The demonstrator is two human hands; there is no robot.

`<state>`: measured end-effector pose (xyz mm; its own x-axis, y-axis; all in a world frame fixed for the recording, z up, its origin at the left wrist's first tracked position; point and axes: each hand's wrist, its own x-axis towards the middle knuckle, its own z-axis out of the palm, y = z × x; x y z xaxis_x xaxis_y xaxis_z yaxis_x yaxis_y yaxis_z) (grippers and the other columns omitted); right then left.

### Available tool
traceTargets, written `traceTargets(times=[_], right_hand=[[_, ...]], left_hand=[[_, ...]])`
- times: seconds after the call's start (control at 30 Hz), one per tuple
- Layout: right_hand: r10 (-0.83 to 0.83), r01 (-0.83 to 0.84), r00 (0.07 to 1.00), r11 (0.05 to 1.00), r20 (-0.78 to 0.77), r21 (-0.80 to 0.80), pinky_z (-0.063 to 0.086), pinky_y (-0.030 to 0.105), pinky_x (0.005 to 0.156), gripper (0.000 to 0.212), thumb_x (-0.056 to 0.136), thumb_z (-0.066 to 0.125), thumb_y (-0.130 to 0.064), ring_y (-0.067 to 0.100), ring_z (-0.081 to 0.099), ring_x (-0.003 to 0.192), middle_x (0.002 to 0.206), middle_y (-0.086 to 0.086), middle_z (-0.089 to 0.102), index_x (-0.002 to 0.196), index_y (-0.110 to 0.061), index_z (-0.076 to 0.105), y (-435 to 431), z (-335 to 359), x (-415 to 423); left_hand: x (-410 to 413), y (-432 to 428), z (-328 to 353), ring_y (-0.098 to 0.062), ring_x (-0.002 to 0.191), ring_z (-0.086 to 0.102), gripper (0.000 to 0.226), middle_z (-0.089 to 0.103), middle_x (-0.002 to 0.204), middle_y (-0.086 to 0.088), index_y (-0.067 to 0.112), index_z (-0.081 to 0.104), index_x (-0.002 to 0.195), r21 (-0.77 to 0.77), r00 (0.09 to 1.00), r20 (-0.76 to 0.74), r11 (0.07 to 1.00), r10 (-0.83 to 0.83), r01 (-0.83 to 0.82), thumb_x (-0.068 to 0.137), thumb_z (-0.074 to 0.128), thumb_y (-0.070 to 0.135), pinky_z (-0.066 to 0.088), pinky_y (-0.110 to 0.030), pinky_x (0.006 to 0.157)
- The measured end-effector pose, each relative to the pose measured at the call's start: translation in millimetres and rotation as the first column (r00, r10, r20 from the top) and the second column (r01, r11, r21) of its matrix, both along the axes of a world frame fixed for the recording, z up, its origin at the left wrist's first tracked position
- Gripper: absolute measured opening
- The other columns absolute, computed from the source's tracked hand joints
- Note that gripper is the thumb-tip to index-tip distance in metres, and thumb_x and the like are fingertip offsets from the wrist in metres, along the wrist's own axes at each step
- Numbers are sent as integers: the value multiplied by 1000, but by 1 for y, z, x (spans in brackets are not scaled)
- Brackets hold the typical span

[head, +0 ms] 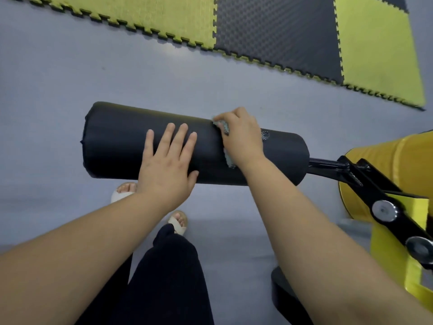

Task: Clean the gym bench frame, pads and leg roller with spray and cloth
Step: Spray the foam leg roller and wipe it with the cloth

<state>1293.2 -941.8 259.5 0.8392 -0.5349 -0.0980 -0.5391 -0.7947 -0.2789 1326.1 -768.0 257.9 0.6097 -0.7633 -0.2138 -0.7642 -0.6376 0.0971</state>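
The black padded leg roller [117, 141] lies across the middle of the view, joined at its right end to the black bench frame [379, 195]. My left hand [167, 165] rests flat on the roller's middle with fingers straight. My right hand [241, 137] grips a light teal cloth [222, 126] and presses it onto the roller's top, just right of the left hand. Most of the cloth is hidden under that hand. No spray bottle is in view.
Yellow bench pads [398, 156] sit at the right edge behind the frame's bolts. Yellow and black foam floor tiles [269, 31] lie beyond the roller on the grey floor [58, 78]. My legs and sandalled feet [178, 222] stand below the roller, beside a black frame foot [284, 294].
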Motion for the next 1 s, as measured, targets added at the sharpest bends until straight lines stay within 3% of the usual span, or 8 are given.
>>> traceTargets(times=[0.3,0.43,0.53,0.6,0.77,0.83,0.9,1.0], right_hand=[[-584,563,794,811,-171,-158,37,38,93,32,95,40,-13,37,41,114,128,12,43,117,-21,63,-93,12,-73],[-443,421,867,896,-229,-142,38,36,94,34,93,42,-13,36,46,114,126,13,47,117,-25,64,-45,3,-11],[-254,250,945,967,-206,-45,39,35,92,33,93,44,-13,33,48,112,123,9,49,115,-26,64,18,-1,46],[-140,145,980,989,-141,24,39,35,90,31,93,45,-15,32,48,110,123,8,49,115,-26,64,62,0,77],[91,-90,996,965,6,247,39,34,90,29,93,49,-18,29,48,104,119,5,49,116,-29,63,139,8,120],[103,-134,990,902,95,411,41,34,91,24,94,51,-20,28,51,103,114,7,53,113,-26,65,152,14,119],[-17,-127,977,756,212,643,44,28,89,21,94,54,-20,20,56,100,110,6,59,110,-20,67,155,26,108],[-360,19,929,280,87,960,47,18,76,22,94,53,-14,8,57,85,105,2,61,114,-17,61,155,40,84]], left_hand=[[-20,15,-10,-28,146,-5,80,-6,158,-6,19,-16,141,-31,997,71,999,-26,28,91,41,47,-7,-50,112],[-21,18,-13,-27,146,-1,81,-3,158,-6,21,-13,141,-66,995,96,997,-36,43,89,44,47,-6,-49,112],[-16,22,-18,-27,143,19,79,26,154,-9,14,19,146,-154,992,111,986,-55,72,81,57,38,10,-49,112],[-12,28,-26,-31,131,33,61,50,135,-17,5,45,134,-368,996,68,927,-50,71,78,56,25,20,-49,110],[9,70,-31,-36,91,53,24,63,92,-21,7,47,103,-567,998,-59,823,-16,-20,85,34,16,35,-33,85],[17,87,-24,-28,86,49,20,58,88,-14,7,52,93,-593,966,-229,769,123,-239,79,39,15,33,-26,77],[24,97,-15,-24,87,52,22,54,92,-5,10,56,92,-581,824,-462,590,329,-561,80,39,15,43,-34,80],[34,98,4,-17,96,50,22,50,110,-2,29,46,104,-518,529,-725,157,441,-841,85,38,35,46,-47,90]])
